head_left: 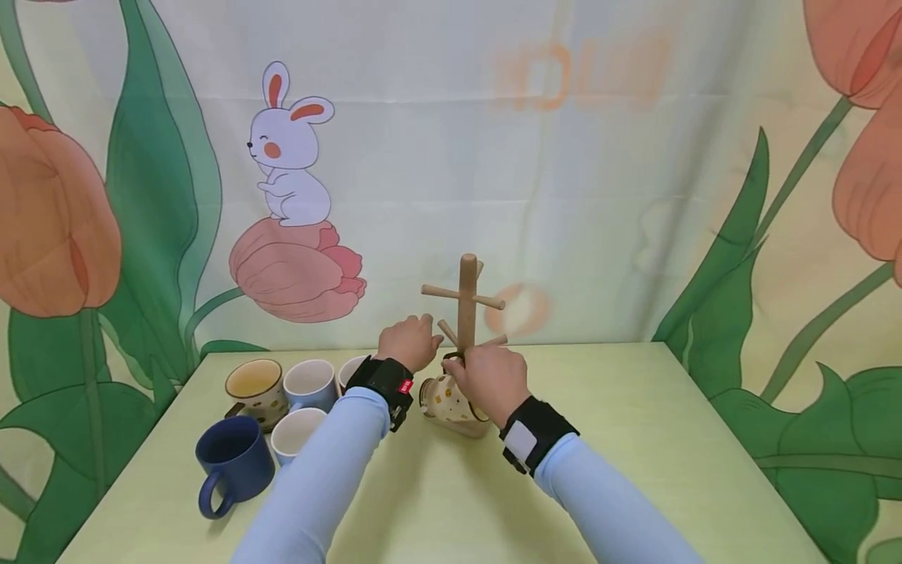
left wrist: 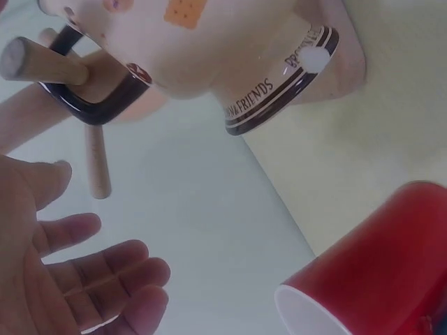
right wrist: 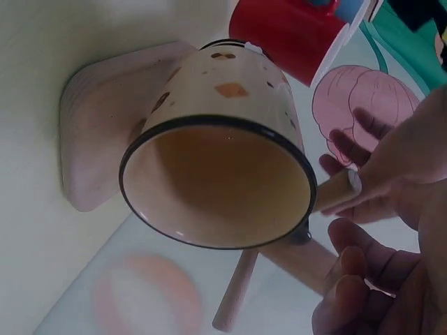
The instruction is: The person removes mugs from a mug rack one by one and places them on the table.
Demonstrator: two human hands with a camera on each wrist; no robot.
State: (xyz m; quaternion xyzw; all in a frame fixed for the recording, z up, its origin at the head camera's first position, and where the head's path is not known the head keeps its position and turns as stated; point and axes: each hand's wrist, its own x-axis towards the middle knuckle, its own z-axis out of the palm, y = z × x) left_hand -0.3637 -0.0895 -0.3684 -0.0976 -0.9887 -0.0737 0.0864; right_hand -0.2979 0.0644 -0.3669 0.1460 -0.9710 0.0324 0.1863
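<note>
A cream patterned mug [head_left: 442, 401] with a dark rim hangs tilted low on a wooden mug tree [head_left: 467, 305]. Its black handle [left wrist: 94, 115] is looped around a peg in the left wrist view. My left hand [head_left: 409, 343] is beside the tree's left pegs, its fingers loosely spread and holding nothing. Over the mug's handle side is my right hand [head_left: 496, 380]. From the right wrist, the right fingers [right wrist: 349, 269] look loosely bent near the post, apart from the mug's rim. The mug's open mouth faces that camera.
Left on the table stand a navy mug [head_left: 243, 462], another cream patterned mug [head_left: 257, 392] and several mugs with white insides [head_left: 310, 382], partly behind the left arm. A red mug [left wrist: 377, 265] shows in both wrist views. A printed curtain [head_left: 592, 196] hangs behind the table.
</note>
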